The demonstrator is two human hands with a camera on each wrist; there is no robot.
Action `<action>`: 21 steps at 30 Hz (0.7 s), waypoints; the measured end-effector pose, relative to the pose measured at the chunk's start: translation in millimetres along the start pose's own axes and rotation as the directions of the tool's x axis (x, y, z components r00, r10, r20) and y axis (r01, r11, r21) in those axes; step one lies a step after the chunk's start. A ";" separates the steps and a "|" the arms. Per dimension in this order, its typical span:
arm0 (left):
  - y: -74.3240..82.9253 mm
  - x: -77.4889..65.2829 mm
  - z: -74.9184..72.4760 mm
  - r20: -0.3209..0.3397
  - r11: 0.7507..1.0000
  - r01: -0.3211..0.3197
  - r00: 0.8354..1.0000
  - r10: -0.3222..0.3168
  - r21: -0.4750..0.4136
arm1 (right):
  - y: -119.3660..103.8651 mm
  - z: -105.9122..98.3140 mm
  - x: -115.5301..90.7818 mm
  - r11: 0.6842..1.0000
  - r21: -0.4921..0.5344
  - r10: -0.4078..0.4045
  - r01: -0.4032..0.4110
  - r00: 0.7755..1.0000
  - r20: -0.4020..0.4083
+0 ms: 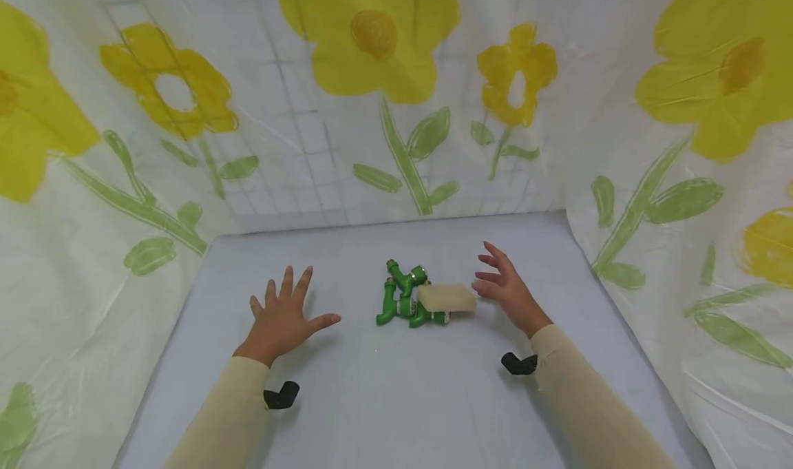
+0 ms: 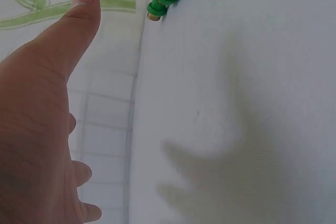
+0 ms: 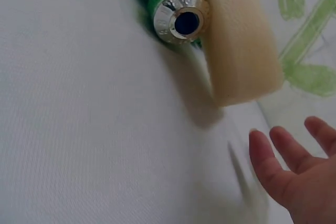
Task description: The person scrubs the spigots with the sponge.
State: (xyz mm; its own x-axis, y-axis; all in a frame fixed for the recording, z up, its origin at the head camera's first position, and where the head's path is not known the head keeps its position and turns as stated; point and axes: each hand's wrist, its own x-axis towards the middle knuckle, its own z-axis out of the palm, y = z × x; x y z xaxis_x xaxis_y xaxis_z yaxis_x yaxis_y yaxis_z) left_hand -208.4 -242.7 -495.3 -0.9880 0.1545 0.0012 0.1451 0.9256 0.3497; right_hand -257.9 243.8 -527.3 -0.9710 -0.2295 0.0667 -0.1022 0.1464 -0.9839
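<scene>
Over the pale, flat tabletop [image 1: 372, 400] we note a splayed, empty left hand [image 1: 281, 321] and a loosely spread, empty right hand [image 1: 509, 291] near a cream, rectangular foam-like block [image 1: 447, 297] that, apparently propped on glossy green tap-shaped fittings [image 1: 405, 306], could slide off if nudged.

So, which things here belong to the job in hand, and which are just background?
Likely the job:
green taps
cream foam block, nearest the right hand

Just around it:
flower-print sheeting
black wrist attachments
pale tabletop
</scene>
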 end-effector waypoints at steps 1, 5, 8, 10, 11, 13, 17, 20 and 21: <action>0.2 0.1 0.0 0.000 1.000 -0.001 1.000 0.001 0.001 | 0.0 2.4 0.5 1.000 -0.006 0.004 -0.004 1.000 0.008; 1.1 0.1 0.1 0.010 1.000 0.000 1.000 0.000 0.003 | 2.4 12.3 3.1 0.998 -0.066 0.013 -0.010 0.999 0.045; 2.7 -1.1 0.9 0.017 1.000 0.002 1.000 -0.002 0.006 | 5.1 18.9 3.8 0.993 -0.112 0.027 -0.018 0.997 0.071; 3.9 -2.2 1.4 0.020 1.000 0.002 1.000 -0.002 0.005 | 6.3 23.2 3.6 0.990 -0.135 0.042 -0.029 0.995 0.095; 4.4 -2.5 1.6 0.020 1.000 0.003 1.000 -0.003 0.001 | 6.7 25.3 3.4 0.989 -0.146 0.051 -0.035 0.993 0.106; 5.5 -3.5 1.6 0.019 1.000 -0.003 1.000 0.003 -0.003 | 6.9 29.9 3.0 0.984 -0.172 0.066 -0.044 0.990 0.125; 7.8 -4.2 3.9 0.023 1.000 -0.008 1.000 0.008 -0.014 | 4.5 38.9 1.9 0.967 -0.255 0.074 -0.028 0.983 0.170; 9.0 -4.1 6.8 0.026 1.000 -0.007 1.000 0.007 -0.009 | 2.5 45.5 2.2 0.949 -0.315 0.061 0.005 0.978 0.199; 9.5 -4.0 7.3 0.027 1.000 -0.007 1.000 0.007 -0.009 | 3.0 47.4 2.9 0.942 -0.336 0.056 0.017 0.977 0.206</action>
State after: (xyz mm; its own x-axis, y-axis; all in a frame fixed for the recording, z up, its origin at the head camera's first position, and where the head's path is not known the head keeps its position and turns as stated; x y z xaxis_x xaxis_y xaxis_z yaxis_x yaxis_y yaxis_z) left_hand -202.7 -231.9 -498.9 -0.9852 0.1699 -0.0213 0.1511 0.9214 0.3579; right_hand -250.8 198.0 -537.9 -0.9097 -0.4145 -0.0241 -0.1854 0.4575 -0.8697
